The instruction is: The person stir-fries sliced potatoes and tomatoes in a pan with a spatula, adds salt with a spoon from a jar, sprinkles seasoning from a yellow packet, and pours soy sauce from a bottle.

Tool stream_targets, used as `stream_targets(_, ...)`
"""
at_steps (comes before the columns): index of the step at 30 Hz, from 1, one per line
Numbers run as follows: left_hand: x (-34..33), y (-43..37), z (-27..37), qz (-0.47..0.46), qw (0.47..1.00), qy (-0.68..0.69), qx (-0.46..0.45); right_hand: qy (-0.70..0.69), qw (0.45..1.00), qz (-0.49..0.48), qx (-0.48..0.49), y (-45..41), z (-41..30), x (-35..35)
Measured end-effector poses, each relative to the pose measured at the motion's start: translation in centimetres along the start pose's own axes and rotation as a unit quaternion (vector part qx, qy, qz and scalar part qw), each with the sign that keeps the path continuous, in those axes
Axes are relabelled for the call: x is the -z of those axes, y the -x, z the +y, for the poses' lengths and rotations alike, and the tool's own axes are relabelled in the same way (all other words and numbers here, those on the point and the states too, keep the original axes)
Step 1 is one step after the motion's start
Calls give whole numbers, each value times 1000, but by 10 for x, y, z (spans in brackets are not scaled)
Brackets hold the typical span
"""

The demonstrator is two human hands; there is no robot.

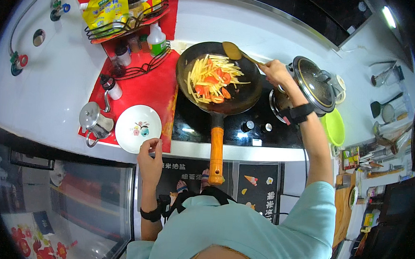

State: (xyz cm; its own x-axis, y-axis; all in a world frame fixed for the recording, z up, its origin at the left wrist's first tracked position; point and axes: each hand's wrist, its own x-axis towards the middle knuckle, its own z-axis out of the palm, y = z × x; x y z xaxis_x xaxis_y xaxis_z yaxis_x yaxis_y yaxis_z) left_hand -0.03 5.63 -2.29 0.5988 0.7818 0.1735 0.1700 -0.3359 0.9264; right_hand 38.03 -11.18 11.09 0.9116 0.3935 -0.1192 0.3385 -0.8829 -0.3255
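My right hand (275,74) is closed around the handle of a wooden spatula (232,51), whose head is over the back right rim of a dark wok (246,93). In the wok lie pale yellow strips (200,73), perhaps potato, and red tomato pieces (211,79). The wok's orange wooden handle (216,151) points towards me, with no hand on it. My left hand (150,161) is beside the near edge of a white plate (128,125) with a painted flower pattern; its fingers are bent, and whether they touch the rim I cannot tell.
A lidded pot (313,82) stands right of the wok on the black hob (193,123), near a green bowl (334,127). At left are a metal oil pot (97,120), a squeeze bottle (111,87) and a wire rack (140,69) with seasonings. Utensils hang at far right.
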Motion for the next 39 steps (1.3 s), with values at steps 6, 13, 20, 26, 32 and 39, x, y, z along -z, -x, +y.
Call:
stream_targets(6,12,8,-2,18,999,-17,25,-63,988,-54,129,1,-13,-32)
stream_targets(13,6,2,1,-12,1000,-8,7,198,929,24,311,84,4,-17)
stream_targets(20,9,-3,-1,-20,1000,8,8,207,938,71,269,161,12,50)
stream_targets(26,15,2,-13,-3,1000,3,11,221,943,-12,249,177,1,71)
stream_targets(32,7,-3,-9,-6,1000,-3,6,168,950,-24,262,89,22,10)
stream_targets(39,-4,-8,-6,-23,999,8,25,12,991,-127,42,70,17,46)
